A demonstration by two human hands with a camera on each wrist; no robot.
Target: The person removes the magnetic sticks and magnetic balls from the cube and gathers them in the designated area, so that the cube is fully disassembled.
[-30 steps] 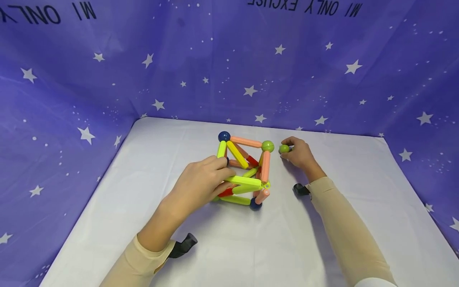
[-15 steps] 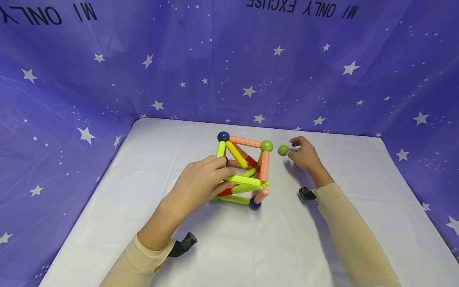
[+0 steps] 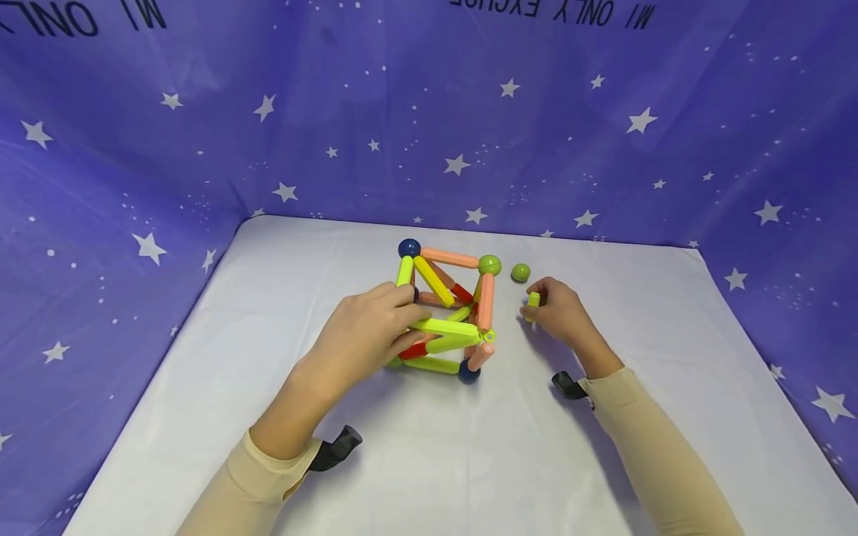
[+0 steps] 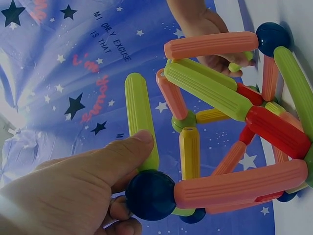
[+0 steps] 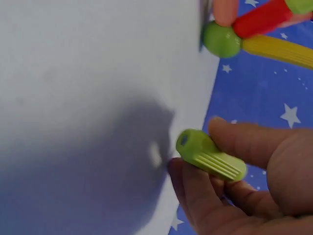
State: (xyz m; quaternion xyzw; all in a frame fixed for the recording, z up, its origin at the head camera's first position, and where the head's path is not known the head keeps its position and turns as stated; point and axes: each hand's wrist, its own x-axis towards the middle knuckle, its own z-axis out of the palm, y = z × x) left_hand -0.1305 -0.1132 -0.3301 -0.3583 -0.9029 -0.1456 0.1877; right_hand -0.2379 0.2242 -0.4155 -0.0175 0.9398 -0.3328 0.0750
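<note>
A frame of magnetic building rods and balls [image 3: 486, 301] stands in the middle of the white table. My left hand [image 3: 365, 331] holds its near left corner. In the left wrist view the thumb presses a yellow-green rod [image 4: 140, 115] just above a dark blue ball [image 4: 150, 195], with fingers curled behind. Toward the right, my right hand [image 3: 563, 309] pinches a short yellow-green magnetic rod [image 5: 210, 155] between thumb and fingers, its hollow-looking end showing in the right wrist view. A loose green ball [image 3: 520, 272] lies beyond that hand, near the frame's green corner ball [image 3: 490, 265].
White cloth [image 3: 429, 461] covers the table. A purple star-printed sheet [image 3: 429, 112] rises behind it and along both sides. Black wrist cameras stick out from the left cuff [image 3: 337, 449] and the right cuff [image 3: 568, 385]. Several rod ends jut from the frame's near right side.
My right hand has let go of the green ball, drawn back toward me, and now shows a short yellow-green rod in its pinch. The left hand keeps its hold on the frame.
</note>
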